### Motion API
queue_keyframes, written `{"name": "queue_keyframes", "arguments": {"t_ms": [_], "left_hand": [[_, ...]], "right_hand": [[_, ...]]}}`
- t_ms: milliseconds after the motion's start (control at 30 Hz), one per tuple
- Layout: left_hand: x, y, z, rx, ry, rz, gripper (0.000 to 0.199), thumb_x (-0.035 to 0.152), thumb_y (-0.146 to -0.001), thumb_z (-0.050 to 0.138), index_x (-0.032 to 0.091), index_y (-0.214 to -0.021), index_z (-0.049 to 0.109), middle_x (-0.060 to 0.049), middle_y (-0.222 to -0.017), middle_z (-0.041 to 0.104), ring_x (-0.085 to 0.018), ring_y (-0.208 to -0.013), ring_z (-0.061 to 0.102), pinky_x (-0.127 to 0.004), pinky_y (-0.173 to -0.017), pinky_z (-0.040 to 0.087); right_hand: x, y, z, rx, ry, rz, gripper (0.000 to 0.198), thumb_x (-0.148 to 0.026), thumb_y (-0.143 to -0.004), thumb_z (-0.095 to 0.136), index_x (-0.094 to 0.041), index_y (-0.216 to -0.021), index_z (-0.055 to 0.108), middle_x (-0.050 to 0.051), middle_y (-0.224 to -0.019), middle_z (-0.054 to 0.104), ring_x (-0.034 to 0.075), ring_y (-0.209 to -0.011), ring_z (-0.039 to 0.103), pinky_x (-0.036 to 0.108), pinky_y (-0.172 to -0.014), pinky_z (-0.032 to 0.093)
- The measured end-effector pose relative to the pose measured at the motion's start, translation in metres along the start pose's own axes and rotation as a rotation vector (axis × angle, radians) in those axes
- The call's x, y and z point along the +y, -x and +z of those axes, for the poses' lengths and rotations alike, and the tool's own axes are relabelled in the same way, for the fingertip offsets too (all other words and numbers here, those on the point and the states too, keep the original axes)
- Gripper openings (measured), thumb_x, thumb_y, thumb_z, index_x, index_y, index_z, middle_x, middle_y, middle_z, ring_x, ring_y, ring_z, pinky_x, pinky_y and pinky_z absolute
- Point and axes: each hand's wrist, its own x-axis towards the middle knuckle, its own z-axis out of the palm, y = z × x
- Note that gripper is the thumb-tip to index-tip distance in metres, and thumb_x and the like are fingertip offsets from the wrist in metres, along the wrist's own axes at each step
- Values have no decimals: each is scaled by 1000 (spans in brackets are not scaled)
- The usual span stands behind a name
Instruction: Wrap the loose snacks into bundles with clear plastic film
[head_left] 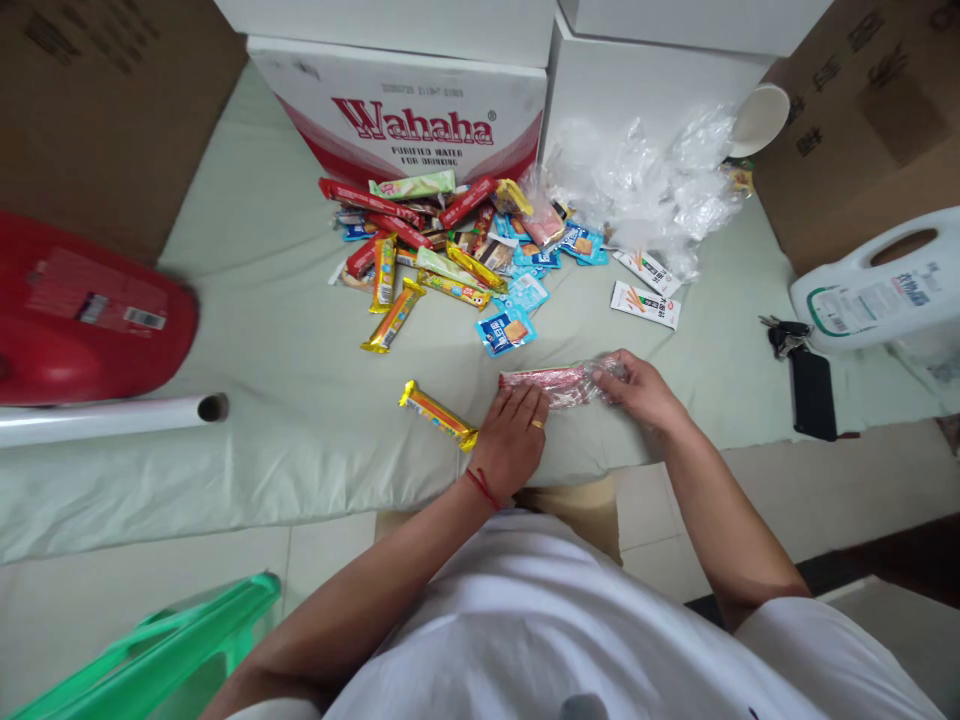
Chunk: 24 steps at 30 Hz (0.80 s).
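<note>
In front of me on the cloth lies a red snack bar (559, 378), with a clear plastic bag (577, 394) around it. My left hand (513, 432) is closed over the bar's left end, fingers together on top and the thumb hidden. At the other end, my right hand (639, 388) pinches the crumpled bag between thumb and fingers. A yellow-wrapped bar (439, 416) lies just left of my left hand. Beyond my hands is a blue cracker packet (506, 330), at the near edge of a pile of snacks.
Red-wrapped bars (386, 203) lie in the pile before a Wahaha carton (420, 110). Clear bags (645, 180) heap beside it, near two white packets (645, 305). A detergent jug (885, 275), keys (785, 335) and a black phone (813, 395) are right; a red container (90, 310) is left.
</note>
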Motion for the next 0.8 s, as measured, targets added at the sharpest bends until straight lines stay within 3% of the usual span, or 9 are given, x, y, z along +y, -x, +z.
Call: {"name": "queue_keyframes", "arguments": {"t_ms": [133, 233, 333, 433, 533, 667, 800], "left_hand": [[2, -2, -1, -46, 14, -8, 53, 14, -101, 44, 12, -153, 56, -19, -156, 60, -29, -150, 53, -55, -129, 39], [2, -3, -1, -77, 28, -1, 53, 14, -102, 44, 12, -153, 55, -19, -156, 59, -29, -151, 51, -55, -130, 36], [2, -4, 1, -92, 38, -10, 51, 15, -102, 43, 9, -151, 57, -20, -156, 58, -30, -151, 51, -53, -129, 37], [-2, -2, 3, -88, 107, -18, 52, 15, -101, 42, 6, -150, 55, -23, -156, 57, -31, -153, 49, -56, -129, 38], [-9, 2, 5, -9, 274, 16, 59, 11, -96, 43, 7, -155, 47, -23, -157, 55, -30, -155, 44, -58, -128, 39], [-14, 5, 4, 159, 419, -32, 64, 11, -94, 43, 7, -157, 38, -27, -160, 49, -29, -157, 39, -59, -125, 42], [-13, 0, -6, 14, 324, 21, 62, 19, -96, 47, 9, -157, 43, -24, -165, 46, -34, -159, 36, -59, -128, 36]], "right_hand": [[-3, 5, 15, 177, 75, -37, 36, -53, -79, 76, -22, -76, 57, -6, -61, 51, 13, -57, 43, 26, -57, 34], [-16, 4, 39, 268, 285, -154, 26, -42, -88, 68, -22, -74, 59, -2, -64, 58, 15, -62, 49, 27, -61, 36], [-30, 6, 71, 206, 623, -237, 20, -34, -97, 59, -22, -82, 65, 5, -80, 68, 20, -72, 58, 30, -66, 38], [-35, 14, 94, 161, 854, -246, 30, -33, -107, 45, -21, -94, 70, 11, -96, 70, 24, -83, 61, 33, -69, 41], [-32, 29, 99, 143, 921, -306, 39, -35, -112, 36, -20, -104, 72, 15, -105, 67, 29, -99, 60, 37, -78, 46], [-21, 51, 98, 85, 962, -390, 39, -40, -108, 47, -18, -133, 68, 21, -126, 64, 37, -114, 54, 51, -93, 49], [-4, 62, 103, 52, 916, -380, 51, -26, -103, 52, -17, -153, 54, 25, -151, 53, 42, -129, 53, 61, -102, 48]]}}
